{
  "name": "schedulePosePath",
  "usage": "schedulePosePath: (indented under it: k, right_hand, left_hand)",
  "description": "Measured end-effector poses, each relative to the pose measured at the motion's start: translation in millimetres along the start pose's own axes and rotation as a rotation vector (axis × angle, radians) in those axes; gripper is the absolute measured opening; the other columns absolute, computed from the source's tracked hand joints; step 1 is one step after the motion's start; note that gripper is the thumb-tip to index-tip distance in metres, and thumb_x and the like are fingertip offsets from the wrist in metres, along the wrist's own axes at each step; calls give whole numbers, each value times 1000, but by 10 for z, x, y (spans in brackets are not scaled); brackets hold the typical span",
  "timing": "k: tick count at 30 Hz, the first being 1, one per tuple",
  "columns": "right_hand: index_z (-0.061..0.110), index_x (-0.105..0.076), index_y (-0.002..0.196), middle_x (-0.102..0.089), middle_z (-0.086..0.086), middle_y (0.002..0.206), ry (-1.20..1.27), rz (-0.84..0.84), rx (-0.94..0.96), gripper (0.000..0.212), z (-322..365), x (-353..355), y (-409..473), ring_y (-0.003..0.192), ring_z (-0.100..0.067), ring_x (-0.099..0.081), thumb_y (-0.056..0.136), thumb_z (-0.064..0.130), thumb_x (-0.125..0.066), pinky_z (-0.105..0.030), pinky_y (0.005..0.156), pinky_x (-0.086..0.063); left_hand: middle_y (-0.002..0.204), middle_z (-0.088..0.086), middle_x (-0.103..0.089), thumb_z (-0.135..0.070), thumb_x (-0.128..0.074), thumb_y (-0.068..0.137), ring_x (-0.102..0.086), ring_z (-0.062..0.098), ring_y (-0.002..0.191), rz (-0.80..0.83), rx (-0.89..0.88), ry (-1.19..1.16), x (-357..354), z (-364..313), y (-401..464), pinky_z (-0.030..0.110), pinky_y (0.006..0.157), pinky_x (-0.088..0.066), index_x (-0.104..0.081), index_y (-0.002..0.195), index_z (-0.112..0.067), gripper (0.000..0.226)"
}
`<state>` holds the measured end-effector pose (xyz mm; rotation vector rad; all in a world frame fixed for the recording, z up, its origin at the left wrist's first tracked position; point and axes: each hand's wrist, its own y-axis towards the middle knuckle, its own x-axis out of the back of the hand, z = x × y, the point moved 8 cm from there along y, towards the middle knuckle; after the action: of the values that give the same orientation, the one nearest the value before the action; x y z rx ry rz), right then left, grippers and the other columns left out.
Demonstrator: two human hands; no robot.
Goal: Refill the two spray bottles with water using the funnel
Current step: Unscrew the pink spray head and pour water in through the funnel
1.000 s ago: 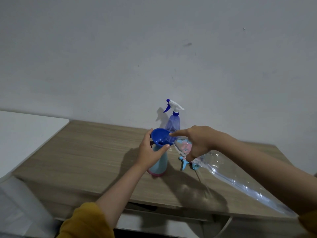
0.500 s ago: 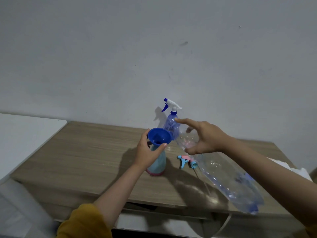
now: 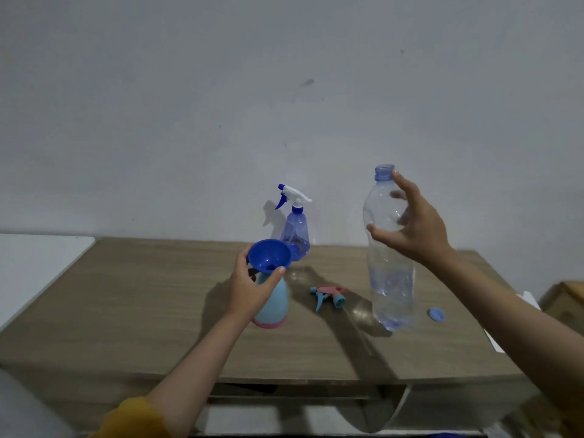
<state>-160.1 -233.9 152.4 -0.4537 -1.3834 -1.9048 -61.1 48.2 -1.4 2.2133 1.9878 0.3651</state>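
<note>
A blue funnel (image 3: 269, 256) sits in the neck of a light-blue spray bottle with a pink base (image 3: 272, 306) on the wooden table (image 3: 142, 298). My left hand (image 3: 251, 287) grips that bottle's neck just under the funnel. My right hand (image 3: 415, 224) holds a clear plastic water bottle (image 3: 390, 263) upright by its upper part, uncapped, its base close to the table. A second, translucent blue spray bottle (image 3: 297, 233) with a white and blue trigger head stands behind the funnel near the wall. The light-blue bottle's trigger head (image 3: 328, 295), blue and pink, lies on the table between the bottles.
A small blue cap (image 3: 436, 314) lies on the table right of the water bottle. A white surface (image 3: 34, 263) adjoins the table on the left. White paper (image 3: 505, 336) sits at the table's right edge, and a grey wall rises close behind.
My right hand has swung the water bottle from tilted over the funnel back up to upright, away to the right. My left hand has stayed on the light-blue bottle's neck.
</note>
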Motion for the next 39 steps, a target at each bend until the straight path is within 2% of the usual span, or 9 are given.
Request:
schedulePosePath:
  k: [4,10,13,16,20,25,30,35,39]
  right_hand:
    - [33,-21,139,-50,-8,136,30,-59,-46,97,-232,-55,-136,94,-28,-61,66,35,-85,-22,66,-42]
    - [35,-12,143,-45,-9,141,45,-113,-187,105,-548,-16,-251,95,-31,-64,66,45,-83,-37,75,-51]
    - [32,-8,146,-35,-12,148,21,-119,-172,105,-556,-47,-283,117,-33,-55,70,46,-79,-46,85,-52]
    - [23,-16,143,-22,-25,149,-176,-270,-59,93,-390,-19,-311,135,-39,-29,75,49,-73,-56,99,-41]
    - [14,-36,131,-29,-19,140,-239,-358,280,68,193,-144,-353,128,-37,-36,77,36,-71,-53,98,-39]
    - [12,-47,126,-47,-20,128,23,31,436,53,902,-756,-309,112,-30,-52,80,26,-68,-37,90,-50]
    - [22,-42,136,-45,0,128,187,453,185,63,1159,-1438,-111,117,-17,-44,80,41,-66,-40,95,-48]
    - [35,-29,141,-41,-2,137,26,819,45,89,1121,-2002,-4,126,-24,-39,67,62,-71,-47,102,-42]
    - [31,-31,142,-42,-2,141,49,924,23,89,1138,-2161,-7,129,-22,-40,69,55,-76,-41,102,-43]
  left_hand:
    - [113,-13,-57,-21,-80,72,-58,11,104,-8,-20,-1,-1,-3,9,27,88,-49,-45,117,-36,59]
    - [115,-9,-57,-20,-79,74,-58,15,106,-9,-15,-12,-22,5,5,31,90,-50,-44,119,-36,59]
    - [117,-6,-57,-20,-79,74,-58,16,109,-6,-8,-25,-24,24,5,34,93,-50,-44,121,-32,60]
    - [119,-6,-56,-20,-79,73,-57,15,111,4,-11,-25,-24,27,3,32,93,-49,-43,124,-30,63]
    - [123,-5,-54,-20,-80,72,-55,11,112,-3,-18,-32,-9,25,3,24,91,-47,-42,127,-28,67]
    - [129,-7,-47,-25,-80,71,-51,8,112,-13,27,-8,-5,53,-12,19,89,-43,-31,136,-23,82]
    - [137,-8,-41,-45,-78,60,-46,13,123,15,62,-14,3,88,-51,31,100,-43,-21,143,-20,104]
    - [130,-6,-49,-28,-83,66,-51,8,116,46,94,48,18,258,-67,13,84,-41,-36,129,-26,78]
    - [125,-4,-56,-26,-83,66,-52,12,117,54,169,93,2,482,-42,28,92,-46,-44,128,-21,73]
